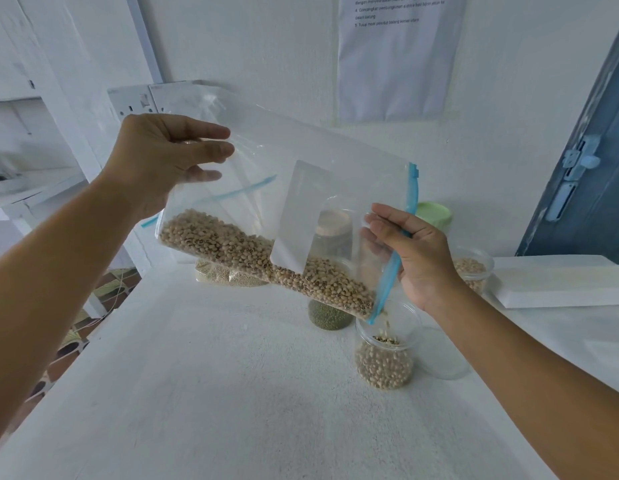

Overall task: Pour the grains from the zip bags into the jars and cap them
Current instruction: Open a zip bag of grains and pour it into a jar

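Clear plastic zip bag of pale black-eyed beans (pixel 266 261), tipped so its blue zip mouth hangs over an open clear jar (pixel 386 355).

Held slanted above the middle of the white table (pixel 232 393), the bag runs its beans down to the low corner, where a few are falling into the jar, partly filled. The left hand (pixel 162 161) pinches the raised closed end between thumb and fingers, lifting it so the beans slide. The right hand (pixel 415 261) grips the blue zip edge with curled fingers, probably to keep the mouth narrow and aimed. A clear lid (pixel 443 355) lies just beside the jar, ready for capping. Toward the table's far edge stand a jar of green grains (pixel 330 315), another jar of pale beans (pixel 474 271), a green-capped jar (pixel 434 214) and a second bag of small pale grains (pixel 225 275).
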`<state>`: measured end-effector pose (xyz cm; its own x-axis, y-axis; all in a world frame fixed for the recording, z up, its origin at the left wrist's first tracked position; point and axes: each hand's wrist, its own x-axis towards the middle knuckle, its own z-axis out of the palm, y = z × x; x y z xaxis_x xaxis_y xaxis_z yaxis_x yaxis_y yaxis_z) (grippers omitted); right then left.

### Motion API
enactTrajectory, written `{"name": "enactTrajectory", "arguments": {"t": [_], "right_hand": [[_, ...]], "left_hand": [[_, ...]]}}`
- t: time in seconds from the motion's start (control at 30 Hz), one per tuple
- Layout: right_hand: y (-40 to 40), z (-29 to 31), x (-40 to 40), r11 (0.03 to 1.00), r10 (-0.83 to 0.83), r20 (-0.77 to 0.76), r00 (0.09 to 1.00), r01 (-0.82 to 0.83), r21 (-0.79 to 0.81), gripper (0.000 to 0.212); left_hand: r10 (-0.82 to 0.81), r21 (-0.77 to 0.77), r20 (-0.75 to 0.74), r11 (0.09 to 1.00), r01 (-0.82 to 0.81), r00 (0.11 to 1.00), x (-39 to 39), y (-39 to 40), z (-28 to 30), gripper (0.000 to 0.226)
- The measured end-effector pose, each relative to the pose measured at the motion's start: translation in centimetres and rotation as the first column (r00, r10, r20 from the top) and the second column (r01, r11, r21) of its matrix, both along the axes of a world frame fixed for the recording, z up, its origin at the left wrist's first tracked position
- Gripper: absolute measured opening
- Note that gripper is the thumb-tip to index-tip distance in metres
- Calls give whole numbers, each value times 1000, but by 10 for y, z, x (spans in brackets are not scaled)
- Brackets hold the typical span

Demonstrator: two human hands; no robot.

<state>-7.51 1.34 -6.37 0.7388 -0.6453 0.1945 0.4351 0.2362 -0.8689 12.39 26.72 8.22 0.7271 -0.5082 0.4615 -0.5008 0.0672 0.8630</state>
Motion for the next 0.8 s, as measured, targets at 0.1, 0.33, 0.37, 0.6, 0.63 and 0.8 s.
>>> {"name": "enactTrajectory", "arguments": {"t": [0.1, 0.33, 0.37, 0.6, 0.63, 0.8], "right_hand": [[0, 0, 0, 1000, -8, -3, 1000, 8, -6, 25], [-1, 1, 0, 1000, -10, 6, 1000, 10, 15, 25], [-1, 1, 0, 1000, -9, 6, 1000, 9, 17, 25], [-2, 1, 1, 1000, -13, 1, 1000, 13, 7, 26], [-2, 2, 1, 1000, -14, 0, 1000, 14, 5, 26], [-2, 2, 1, 1000, -17, 6, 1000, 17, 6, 26]], "left_hand": [[-2, 3, 1, 1000, 2, 1000, 0, 0, 0, 20], [-19, 2, 0, 1000, 19, 1000, -1, -2, 4, 22], [-22, 2, 1, 1000, 22, 1000, -1, -2, 4, 22], [-17, 11, 7, 1000, 17, 1000, -2, -3, 5, 24], [-16, 11, 8, 1000, 16, 1000, -2, -3, 5, 24], [-10, 14, 10, 1000, 10, 1000, -1, -4, 6, 23]]}}
